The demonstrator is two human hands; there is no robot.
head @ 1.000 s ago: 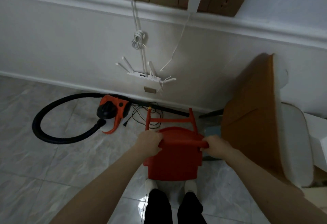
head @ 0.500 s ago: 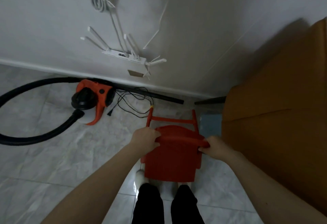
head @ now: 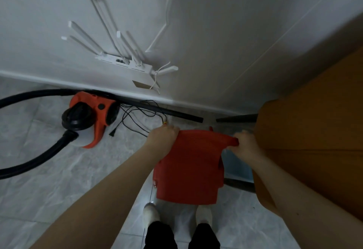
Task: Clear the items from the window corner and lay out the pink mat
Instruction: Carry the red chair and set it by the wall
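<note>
Fingers of left hand [head: 164, 137] and right hand [head: 245, 146] curled over top edge of red chair [head: 189, 167], clamped. Chair near wall, between orange vacuum [head: 92, 117] at left and brown cushion [head: 314, 142] at right. Clearing under way, judging by grip; pink mat not in view, laying-out not yet started.

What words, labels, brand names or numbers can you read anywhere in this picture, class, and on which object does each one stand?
None can be read.
Red plastic chair, gripped by left hand and right hand: no lettering shows.
Orange vacuum cleaner: no readable label.
White router on the wall: markings too small and blurred.
</note>
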